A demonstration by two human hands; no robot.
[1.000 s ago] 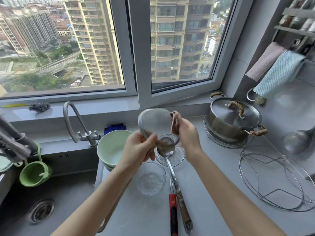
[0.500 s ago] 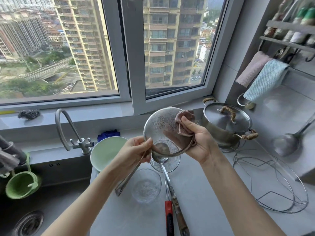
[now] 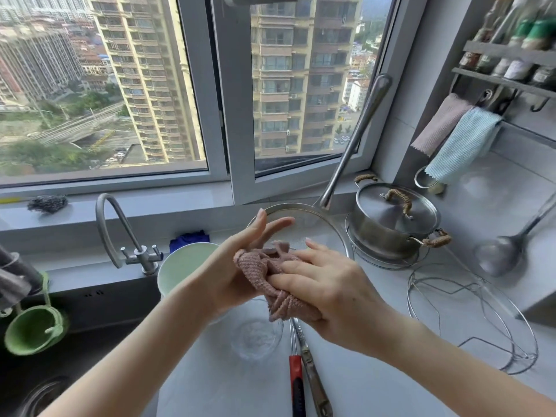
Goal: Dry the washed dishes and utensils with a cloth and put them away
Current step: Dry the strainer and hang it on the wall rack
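A round steel mesh strainer (image 3: 313,225) is held over the counter, its long handle (image 3: 355,139) pointing up and right toward the window. My left hand (image 3: 234,266) supports the strainer's near rim, fingers stretched along it. My right hand (image 3: 328,287) presses a bunched pink cloth (image 3: 270,275) against the strainer's near side. Below the hands lie a clear glass bowl (image 3: 255,335), a red-handled utensil (image 3: 296,383) and a metal-handled utensil (image 3: 316,389); their heads are hidden by my hands. A pale green bowl (image 3: 183,266) stands to the left.
A lidded steel pot (image 3: 394,221) sits on a wire stand at the back right. A wire rack (image 3: 469,314) and a ladle (image 3: 496,254) lie at the right. Cloths (image 3: 460,142) hang under a spice shelf. Faucet (image 3: 117,227), dark sink (image 3: 60,371) and green cup (image 3: 33,329) are on the left.
The strainer has been turned over: its handle pointed down-left before and now points up-right. My right hand with the cloth has moved from the far rim to the near side.
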